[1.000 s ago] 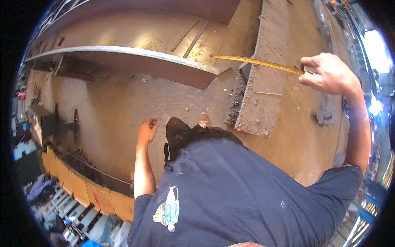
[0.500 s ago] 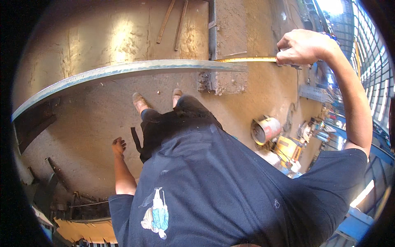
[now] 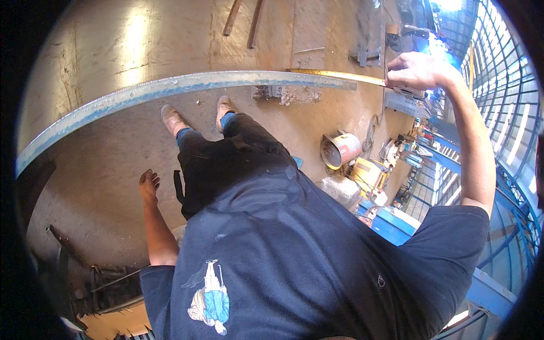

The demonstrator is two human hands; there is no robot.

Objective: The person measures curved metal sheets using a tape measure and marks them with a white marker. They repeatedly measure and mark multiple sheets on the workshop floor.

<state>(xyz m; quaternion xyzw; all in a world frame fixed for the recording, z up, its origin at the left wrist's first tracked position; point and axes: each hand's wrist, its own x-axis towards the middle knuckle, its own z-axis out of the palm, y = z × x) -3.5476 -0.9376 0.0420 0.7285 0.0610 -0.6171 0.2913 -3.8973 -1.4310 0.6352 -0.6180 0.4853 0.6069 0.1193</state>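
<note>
1. As for how far along we are, the tape (image 3: 340, 75) is drawn out and held up by our right hand (image 3: 416, 72); that much looks done; we can see no fresh mark on the beam (image 3: 187, 86), and whether a reading has been taken, or what is left, we cannot tell.
2. The tape is a narrow yellow strip, fairly straight, sloping down slightly to the right and duller near the hand; its markings are too small to read; its case is mostly hidden.
3. It lies by the right end of the beam's pale, blue-tinged edge; whether its far end touches, we cannot tell.
4. Our right fingers are closed on the tape's near end; our left hand (image 3: 149, 186) hangs low, fingers loosely half curled, with nothing visible in them.
</note>
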